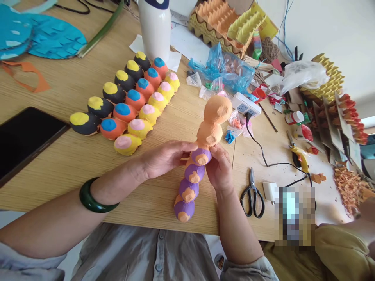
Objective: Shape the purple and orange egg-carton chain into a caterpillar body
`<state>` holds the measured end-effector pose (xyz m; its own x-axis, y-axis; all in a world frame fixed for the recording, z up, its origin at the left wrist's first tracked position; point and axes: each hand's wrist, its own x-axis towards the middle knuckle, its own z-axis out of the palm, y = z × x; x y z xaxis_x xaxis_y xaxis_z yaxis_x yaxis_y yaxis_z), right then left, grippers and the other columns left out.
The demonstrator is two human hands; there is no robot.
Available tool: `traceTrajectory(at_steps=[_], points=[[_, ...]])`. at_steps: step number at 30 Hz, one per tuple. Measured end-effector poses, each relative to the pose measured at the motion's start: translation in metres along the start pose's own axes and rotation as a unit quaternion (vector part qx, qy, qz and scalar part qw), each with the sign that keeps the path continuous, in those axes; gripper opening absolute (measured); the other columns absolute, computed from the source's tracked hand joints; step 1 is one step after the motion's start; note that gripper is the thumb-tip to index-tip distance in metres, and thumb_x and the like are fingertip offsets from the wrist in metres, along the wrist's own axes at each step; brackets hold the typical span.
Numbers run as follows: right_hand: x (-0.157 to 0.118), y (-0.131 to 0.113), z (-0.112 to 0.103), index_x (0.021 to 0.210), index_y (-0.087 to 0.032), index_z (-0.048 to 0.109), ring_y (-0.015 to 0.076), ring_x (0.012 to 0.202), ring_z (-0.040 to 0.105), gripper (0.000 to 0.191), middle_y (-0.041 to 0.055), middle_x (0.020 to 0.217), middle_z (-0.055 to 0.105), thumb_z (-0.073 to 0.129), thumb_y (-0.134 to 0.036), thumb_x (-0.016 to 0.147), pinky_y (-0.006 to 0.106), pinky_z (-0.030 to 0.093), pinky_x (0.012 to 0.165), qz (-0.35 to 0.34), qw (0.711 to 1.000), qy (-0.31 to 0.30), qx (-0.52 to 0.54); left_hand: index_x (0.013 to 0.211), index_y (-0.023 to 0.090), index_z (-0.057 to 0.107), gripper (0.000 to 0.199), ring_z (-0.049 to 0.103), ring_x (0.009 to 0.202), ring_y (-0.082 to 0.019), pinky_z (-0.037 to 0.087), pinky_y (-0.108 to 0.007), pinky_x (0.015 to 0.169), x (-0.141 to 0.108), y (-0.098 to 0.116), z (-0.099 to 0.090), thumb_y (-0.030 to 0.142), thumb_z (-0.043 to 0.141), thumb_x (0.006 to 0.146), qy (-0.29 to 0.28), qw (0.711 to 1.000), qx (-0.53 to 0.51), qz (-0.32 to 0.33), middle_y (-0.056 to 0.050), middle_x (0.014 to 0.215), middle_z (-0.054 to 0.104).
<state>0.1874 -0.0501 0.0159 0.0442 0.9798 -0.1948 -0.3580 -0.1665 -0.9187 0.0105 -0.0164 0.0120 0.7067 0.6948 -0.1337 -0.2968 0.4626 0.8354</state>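
Both my hands hold an upright chain of painted egg-carton cups. Its lower segments are purple with orange spots, and two bare orange segments form the top. My left hand grips it from the left, just under the orange part, and a green bangle circles that wrist. My right hand presses on the first purple segment from the right. The fingers of both hands hide part of the joint between the orange and purple sections.
Rows of painted cups in black, orange and yellow lie left of my hands. A black tablet lies at the left. Scissors, a power strip, a glue gun and its cable lie to the right. A person's yellow sleeve shows at lower right.
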Motion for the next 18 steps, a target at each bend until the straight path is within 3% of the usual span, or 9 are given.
traceTrajectory(at_steps=[4,11,18], points=[[0.001,0.0,-0.001,0.079,-0.024,0.075,0.0172,0.068,0.058,0.016,-0.0014,0.075,0.07,0.08,-0.04,0.077,0.03,0.051,0.065,0.009,1.0,-0.002,0.017,0.088,0.023,0.083,0.019,0.074,0.089,-0.025,0.06,-0.036,0.082,-0.001,-0.002,-0.001,0.041,0.077,0.091,0.013,0.999,-0.046,-0.015,-0.007,0.096,0.083],[0.002,0.003,-0.006,0.08,-0.023,0.071,0.0152,0.064,0.054,0.025,-0.0024,0.071,0.063,0.081,-0.047,0.08,0.03,0.05,0.063,0.027,0.999,-0.021,0.017,0.09,0.017,0.082,0.031,0.07,0.075,-0.021,0.054,-0.034,0.082,-0.004,0.0,0.003,0.048,0.084,0.088,-0.027,0.997,-0.06,-0.045,-0.006,0.08,0.078],[0.005,0.006,-0.005,0.082,-0.025,0.069,0.0199,0.068,0.063,0.028,-0.001,0.07,0.067,0.077,-0.052,0.079,0.034,0.056,0.066,0.051,0.998,-0.026,0.021,0.087,0.02,0.088,0.027,0.067,0.08,-0.017,0.053,-0.03,0.083,-0.002,-0.001,0.01,0.043,0.098,0.077,0.051,0.996,-0.068,-0.013,-0.003,0.084,0.079]])
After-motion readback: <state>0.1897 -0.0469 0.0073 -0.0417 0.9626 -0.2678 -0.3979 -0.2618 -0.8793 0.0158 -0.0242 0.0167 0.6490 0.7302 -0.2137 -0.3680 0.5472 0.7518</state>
